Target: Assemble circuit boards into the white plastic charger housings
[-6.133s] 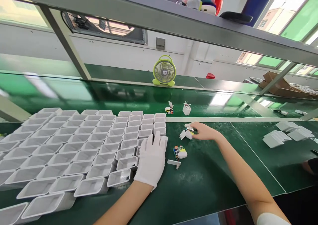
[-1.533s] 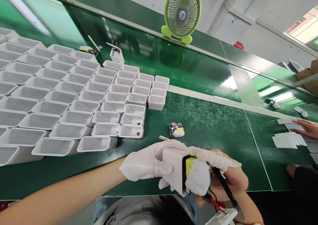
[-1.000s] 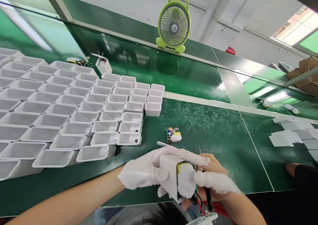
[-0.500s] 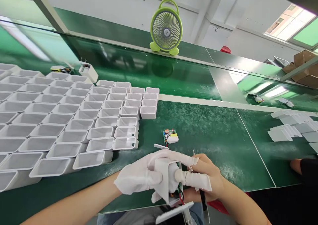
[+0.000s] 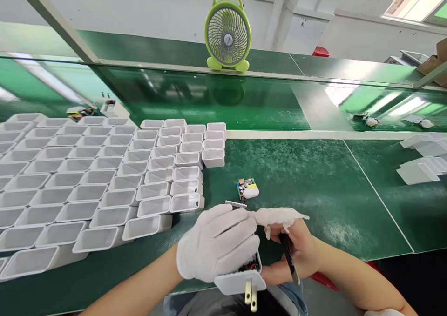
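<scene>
The plug cap point(image 5: 240, 282), a white plate with 2 metal prongs pointing down toward the lower edge of the view, is sitting against the open end of a white charger shell point(image 5: 259, 261). Red and black wiring is showing in the gap between them. The left hand point(image 5: 218, 244), in a white glove, is wrapping closed around the shell and hiding most of it. The right hand point(image 5: 295, 255), bare apart from white finger covers, is closing around a slim dark tool point(image 5: 288, 258) and touching the assembly from the right. What kind of tool it is I cannot make out, possibly tweezers. Both hands are working low in the view, just over the near edge of the green mat point(image 5: 314, 190).

Just beyond the hands, a loose circuit board point(image 5: 247, 189) with a white block on it is lying on the mat, and a small white strip point(image 5: 235, 205) is lying beside it. To the left, rows of empty shells point(image 5: 104, 176) are standing open side up, packed edge to edge. Behind them the glossy conveyor belt point(image 5: 195, 97) is carrying a few small parts at its far left and far right. A lime-green fan point(image 5: 227, 30) is standing on the ledge beyond the belt. At the right edge, stacked white covers point(image 5: 417, 171) are lying on the neighbouring mat.
</scene>
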`<state>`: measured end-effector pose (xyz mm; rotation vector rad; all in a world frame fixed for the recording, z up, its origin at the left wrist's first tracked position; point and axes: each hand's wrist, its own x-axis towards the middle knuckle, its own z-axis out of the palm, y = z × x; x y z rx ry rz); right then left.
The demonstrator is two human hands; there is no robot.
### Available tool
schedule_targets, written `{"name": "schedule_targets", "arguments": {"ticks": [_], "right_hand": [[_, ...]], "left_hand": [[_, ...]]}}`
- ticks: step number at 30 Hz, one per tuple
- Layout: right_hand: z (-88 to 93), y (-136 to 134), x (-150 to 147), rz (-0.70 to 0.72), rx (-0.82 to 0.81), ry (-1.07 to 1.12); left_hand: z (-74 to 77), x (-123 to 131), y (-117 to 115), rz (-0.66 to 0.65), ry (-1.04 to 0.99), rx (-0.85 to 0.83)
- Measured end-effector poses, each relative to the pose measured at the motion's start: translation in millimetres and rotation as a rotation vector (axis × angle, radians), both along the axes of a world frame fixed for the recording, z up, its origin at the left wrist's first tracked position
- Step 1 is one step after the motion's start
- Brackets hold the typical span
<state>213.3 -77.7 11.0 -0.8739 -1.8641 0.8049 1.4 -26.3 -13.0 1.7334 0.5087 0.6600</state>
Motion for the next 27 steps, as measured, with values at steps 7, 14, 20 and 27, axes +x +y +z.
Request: {"name": "schedule_targets", "arguments": {"ticks": [7, 14, 20, 27], "right_hand": [[10.2, 21, 13, -0.280, -0.349, 0.270], [20.5, 41, 30, -0.377, -0.467, 0.655], [19.0, 26, 18, -0.330, -0.310, 0.560], [15.9, -7, 9, -0.134, 0.297, -0.109]], "left_hand": [[-0.7, 8, -6, 0.236, -0.131, -0.187], [8.7, 17, -8, 0.370, -0.133, -0.651], [4.0, 19, -7, 0.283, -0.202, -0.838], [1.0, 24, -8, 0.406, -0.124, -0.647]]}}
